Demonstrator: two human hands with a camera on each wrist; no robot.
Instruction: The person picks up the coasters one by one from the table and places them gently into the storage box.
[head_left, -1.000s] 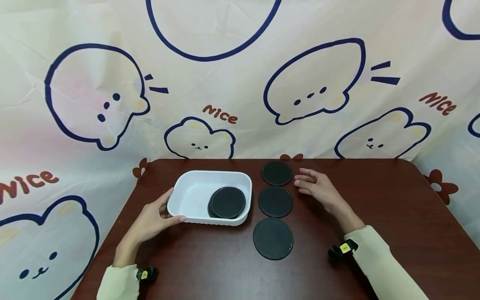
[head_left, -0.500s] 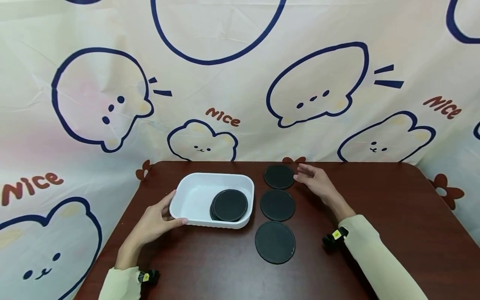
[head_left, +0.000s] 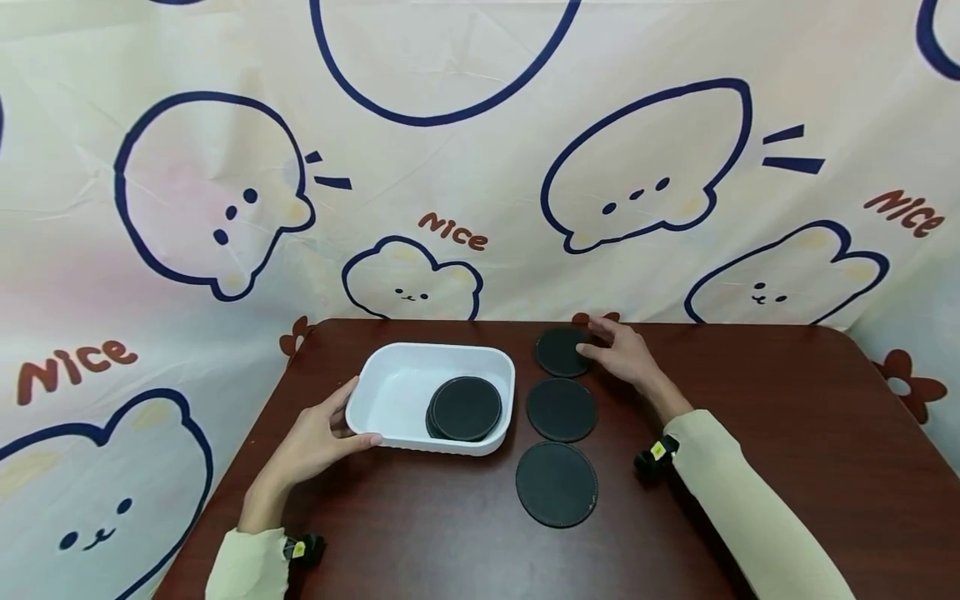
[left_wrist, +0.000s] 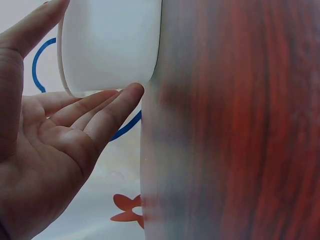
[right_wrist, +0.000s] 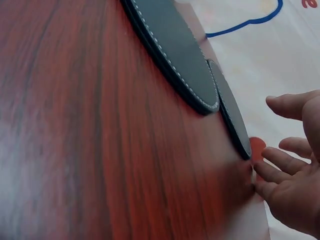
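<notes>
A white plastic tray (head_left: 390,400) stands left of centre, and my left hand (head_left: 315,442) holds its left end, thumb over the near rim. In the left wrist view the fingers (left_wrist: 107,112) lie along its end wall. Inside the tray, at its right, sits a stack of black round coasters (head_left: 467,408). To its right lie three more black coasters in a column: far (head_left: 558,352), middle (head_left: 561,409) and near (head_left: 557,484). My right hand (head_left: 626,358) is at the far coaster's right edge, thumb and fingers spread apart; the right wrist view shows white stitching on the coasters.
Everything stands on a dark red-brown wooden table (head_left: 750,433). A cream cloth (head_left: 510,175) printed with cartoon bears hangs right behind its far edge. Both wrists carry small black cameras.
My right hand has moved left and away from me, from beside the column to the far coaster's right edge. The left hand keeps holding the tray; the view has shifted slightly.
</notes>
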